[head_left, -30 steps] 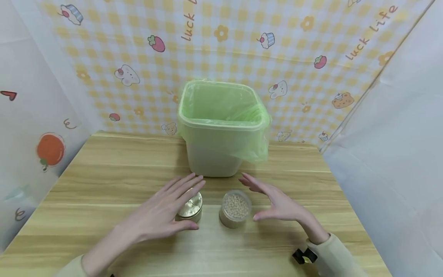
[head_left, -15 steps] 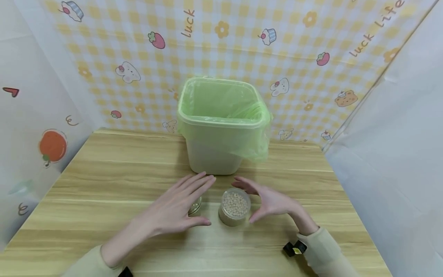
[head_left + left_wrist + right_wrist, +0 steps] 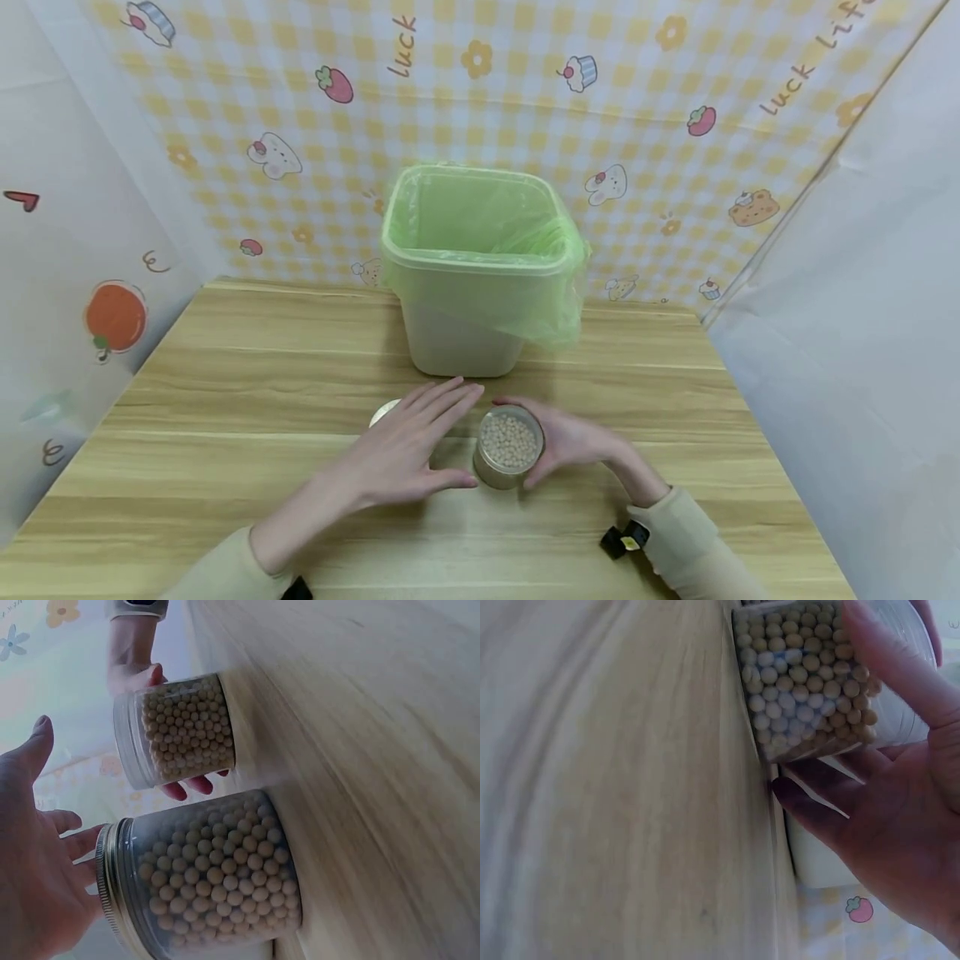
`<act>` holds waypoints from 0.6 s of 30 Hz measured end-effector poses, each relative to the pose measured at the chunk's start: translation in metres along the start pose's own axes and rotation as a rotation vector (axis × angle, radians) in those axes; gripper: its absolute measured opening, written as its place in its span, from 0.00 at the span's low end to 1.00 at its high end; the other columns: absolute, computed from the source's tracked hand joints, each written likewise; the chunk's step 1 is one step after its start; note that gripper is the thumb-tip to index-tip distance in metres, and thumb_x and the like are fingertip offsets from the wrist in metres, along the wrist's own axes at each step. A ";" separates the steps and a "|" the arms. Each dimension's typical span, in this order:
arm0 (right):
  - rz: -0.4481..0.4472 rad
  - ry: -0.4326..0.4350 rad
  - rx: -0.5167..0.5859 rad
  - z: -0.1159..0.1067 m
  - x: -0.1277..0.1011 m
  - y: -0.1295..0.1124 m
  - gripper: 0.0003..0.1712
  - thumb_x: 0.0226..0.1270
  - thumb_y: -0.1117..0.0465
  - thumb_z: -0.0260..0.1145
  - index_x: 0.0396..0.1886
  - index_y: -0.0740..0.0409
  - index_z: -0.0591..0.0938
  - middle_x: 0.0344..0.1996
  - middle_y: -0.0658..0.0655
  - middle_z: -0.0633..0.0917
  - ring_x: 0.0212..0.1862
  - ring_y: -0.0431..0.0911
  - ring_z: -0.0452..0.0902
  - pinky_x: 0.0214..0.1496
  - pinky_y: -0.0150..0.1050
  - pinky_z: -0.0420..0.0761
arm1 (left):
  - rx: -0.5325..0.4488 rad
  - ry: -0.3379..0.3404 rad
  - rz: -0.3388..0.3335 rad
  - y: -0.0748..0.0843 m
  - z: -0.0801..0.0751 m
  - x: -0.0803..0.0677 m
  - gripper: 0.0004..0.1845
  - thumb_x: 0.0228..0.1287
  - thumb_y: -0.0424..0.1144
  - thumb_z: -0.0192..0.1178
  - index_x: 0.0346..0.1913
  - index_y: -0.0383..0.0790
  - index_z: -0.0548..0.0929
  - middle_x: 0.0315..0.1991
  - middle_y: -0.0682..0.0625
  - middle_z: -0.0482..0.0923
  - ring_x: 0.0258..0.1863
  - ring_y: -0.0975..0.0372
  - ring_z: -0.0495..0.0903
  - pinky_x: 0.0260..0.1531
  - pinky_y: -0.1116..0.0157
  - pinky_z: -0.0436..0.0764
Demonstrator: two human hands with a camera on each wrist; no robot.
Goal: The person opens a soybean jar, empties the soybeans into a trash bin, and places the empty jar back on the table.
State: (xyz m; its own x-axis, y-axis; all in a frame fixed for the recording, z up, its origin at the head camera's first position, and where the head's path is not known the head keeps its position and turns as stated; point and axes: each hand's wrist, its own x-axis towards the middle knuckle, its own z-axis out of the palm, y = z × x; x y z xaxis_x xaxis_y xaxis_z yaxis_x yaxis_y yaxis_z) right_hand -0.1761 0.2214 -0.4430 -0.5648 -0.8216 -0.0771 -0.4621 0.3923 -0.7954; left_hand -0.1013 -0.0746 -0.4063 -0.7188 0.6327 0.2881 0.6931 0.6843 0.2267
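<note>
A clear jar full of small beige balls (image 3: 508, 442) stands upright, the balls visible through its top. My right hand (image 3: 566, 437) holds this jar from the right, thumb on the near side and fingers behind it, as the right wrist view also shows. A second clear jar with a gold-coloured lid (image 3: 214, 881), also full of beige balls, stands to its left. My left hand (image 3: 408, 454) is held over that jar with straight, spread fingers and hides most of it in the head view. Whether the left hand touches the lid I cannot tell.
Behind the jars, against the checked backdrop, stands a bin (image 3: 465, 333) lined with a green bag (image 3: 480, 262). A wooden tabletop (image 3: 285, 358) carries everything. White sheets (image 3: 840, 333) close off both sides. Dark wrist devices (image 3: 624, 540) sit by the sleeves.
My right hand has moved left, from beside the uncovered-looking jar to around it. My left hand has shifted right over the gold-lidded jar, fingers still straight. Both jars have stayed put.
</note>
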 end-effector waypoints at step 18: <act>-0.008 0.038 -0.001 0.002 -0.002 -0.001 0.57 0.42 0.54 0.88 0.73 0.55 0.68 0.66 0.55 0.79 0.67 0.52 0.76 0.73 0.48 0.74 | -0.042 0.006 -0.014 0.014 0.006 0.016 0.53 0.63 0.73 0.58 0.83 0.49 0.53 0.80 0.52 0.62 0.82 0.55 0.58 0.79 0.52 0.61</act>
State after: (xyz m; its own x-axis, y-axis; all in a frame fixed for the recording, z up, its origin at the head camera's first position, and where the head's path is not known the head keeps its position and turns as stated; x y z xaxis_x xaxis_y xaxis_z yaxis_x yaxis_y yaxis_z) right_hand -0.1736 0.2217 -0.4428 -0.5869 -0.8082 -0.0480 -0.4671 0.3865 -0.7953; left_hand -0.1032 -0.0530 -0.4045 -0.7285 0.6204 0.2903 0.6844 0.6773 0.2700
